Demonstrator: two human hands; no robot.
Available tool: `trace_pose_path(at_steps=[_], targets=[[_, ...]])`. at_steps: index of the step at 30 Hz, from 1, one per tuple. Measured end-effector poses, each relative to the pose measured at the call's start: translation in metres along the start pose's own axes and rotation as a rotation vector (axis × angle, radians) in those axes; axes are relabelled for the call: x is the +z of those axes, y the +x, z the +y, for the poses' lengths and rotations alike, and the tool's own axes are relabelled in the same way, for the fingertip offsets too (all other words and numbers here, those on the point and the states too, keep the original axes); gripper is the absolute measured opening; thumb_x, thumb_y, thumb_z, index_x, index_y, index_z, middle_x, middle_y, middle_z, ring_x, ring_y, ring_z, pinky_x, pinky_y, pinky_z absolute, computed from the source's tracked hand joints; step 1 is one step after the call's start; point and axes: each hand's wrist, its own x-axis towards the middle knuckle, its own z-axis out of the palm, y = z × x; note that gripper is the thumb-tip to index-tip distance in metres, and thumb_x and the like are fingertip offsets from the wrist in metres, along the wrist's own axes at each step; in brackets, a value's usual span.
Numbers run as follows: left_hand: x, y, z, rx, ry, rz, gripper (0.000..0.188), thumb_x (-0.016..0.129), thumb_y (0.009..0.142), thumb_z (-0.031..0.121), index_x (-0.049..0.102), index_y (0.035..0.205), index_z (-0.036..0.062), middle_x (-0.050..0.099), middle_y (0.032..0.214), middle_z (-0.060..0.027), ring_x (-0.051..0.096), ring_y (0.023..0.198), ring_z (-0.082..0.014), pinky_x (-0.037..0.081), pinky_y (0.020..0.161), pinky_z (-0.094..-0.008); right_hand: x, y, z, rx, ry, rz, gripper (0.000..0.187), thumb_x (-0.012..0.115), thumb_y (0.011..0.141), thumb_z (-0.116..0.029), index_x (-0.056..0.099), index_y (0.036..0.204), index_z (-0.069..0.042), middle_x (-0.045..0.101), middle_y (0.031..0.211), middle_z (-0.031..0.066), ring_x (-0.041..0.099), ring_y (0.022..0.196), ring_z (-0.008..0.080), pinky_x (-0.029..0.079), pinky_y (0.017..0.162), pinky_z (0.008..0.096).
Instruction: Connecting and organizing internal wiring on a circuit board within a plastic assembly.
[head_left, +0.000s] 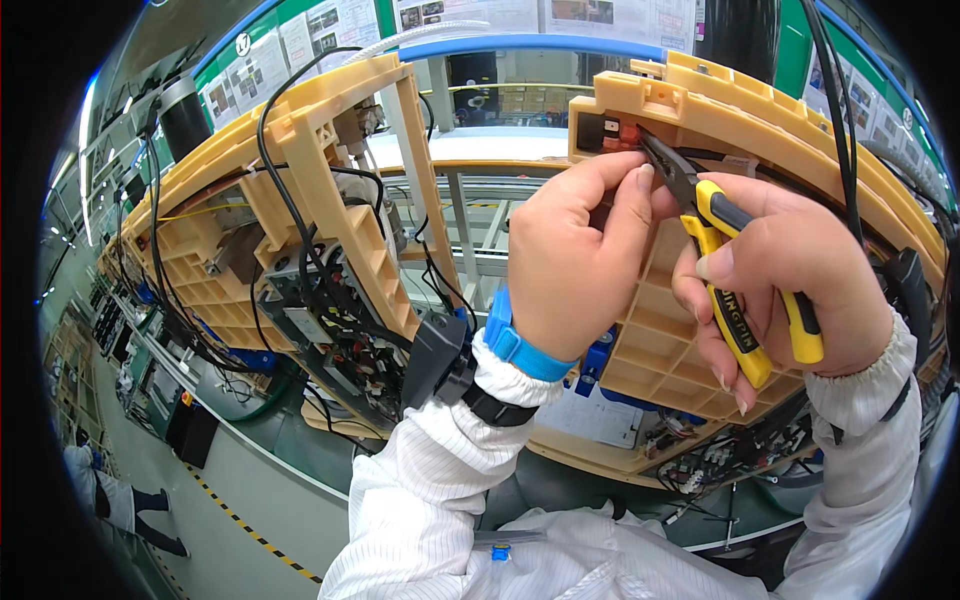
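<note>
My right hand point(790, 260) grips a pair of pliers point(735, 310) with yellow and black handles. Their dark jaws point up and left to a small orange-red part point(627, 135) next to a black switch-like block point(597, 133), set in the upper edge of the tan plastic frame point(655, 350). My left hand point(580, 245) is closed in a pinch just below the orange-red part, close to the jaw tips. Whatever lies between its thumb and finger is hidden. A blue strap point(525, 345) circles my left wrist.
Another tan frame point(395, 200) with black cables and electronic parts point(340, 310) stands on the left. Black cables point(840, 110) hang at the right. Printed sheets point(490, 15) line the board behind. At the far left, a person point(120, 500) is by the striped floor line point(245, 525).
</note>
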Motion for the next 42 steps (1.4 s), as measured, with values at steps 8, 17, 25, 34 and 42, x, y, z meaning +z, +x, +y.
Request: trace_pose_path(at_steps=[8, 17, 25, 34, 42], targets=[[-0.001, -0.001, -0.001, 0.090, 0.138, 0.000, 0.019, 0.064, 0.095, 0.010, 0.071, 0.108, -0.0017, 0.072, 0.090, -0.0185, 0.071, 0.077, -0.0277, 0.055, 0.067, -0.0334, -0.003, 0.002, -0.010, 0.033, 0.083, -0.008, 0.047, 0.050, 0.088, -0.012, 0.045, 0.132, 0.004, 0.060, 0.082, 0.0185, 0.063, 0.049, 0.0318, 0.054, 0.039, 0.0404], [-0.004, -0.007, 0.002, -0.024, -0.076, -0.053, 0.022, 0.062, 0.096, 0.005, 0.067, 0.115, -0.0038, 0.072, 0.098, -0.0193, 0.072, 0.080, -0.0295, 0.056, 0.071, -0.0346, 0.007, -0.002, -0.010, -0.006, -0.080, 0.045, 0.056, 0.055, 0.085, -0.010, 0.041, 0.137, 0.006, 0.060, 0.081, 0.0168, 0.064, 0.050, 0.0302, 0.055, 0.040, 0.0392], [-0.001, -0.007, -0.015, 0.150, -0.001, -0.087, 0.028, 0.062, 0.094, 0.004, 0.063, 0.122, -0.0047, 0.071, 0.098, -0.0197, 0.071, 0.079, -0.0268, 0.056, 0.070, -0.0332, 0.003, 0.005, -0.016, 0.038, -0.021, 0.092, 0.048, 0.053, 0.086, -0.012, 0.046, 0.130, 0.006, 0.060, 0.080, 0.0173, 0.064, 0.050, 0.0317, 0.055, 0.040, 0.0404], [-0.014, -0.009, -0.004, -0.055, -0.128, -0.206, 0.038, 0.060, 0.097, 0.001, 0.055, 0.134, -0.0067, 0.069, 0.110, -0.0146, 0.068, 0.091, -0.0156, 0.057, 0.075, -0.0292, -0.003, 0.007, -0.021, 0.092, -0.019, -0.015, 0.051, 0.047, 0.083, -0.007, 0.044, 0.132, 0.006, 0.062, 0.081, 0.0199, 0.066, 0.053, 0.0346, 0.056, 0.041, 0.0421], [-0.011, -0.005, -0.008, 0.001, -0.155, -0.188, 0.037, 0.064, 0.093, 0.003, 0.059, 0.128, -0.0080, 0.073, 0.094, -0.0133, 0.067, 0.073, -0.0111, 0.054, 0.066, -0.0265, 0.000, 0.006, -0.027, 0.123, -0.146, 0.057, 0.046, 0.052, 0.086, -0.011, 0.047, 0.129, 0.006, 0.063, 0.080, 0.0160, 0.066, 0.050, 0.0303, 0.054, 0.039, 0.0347]])
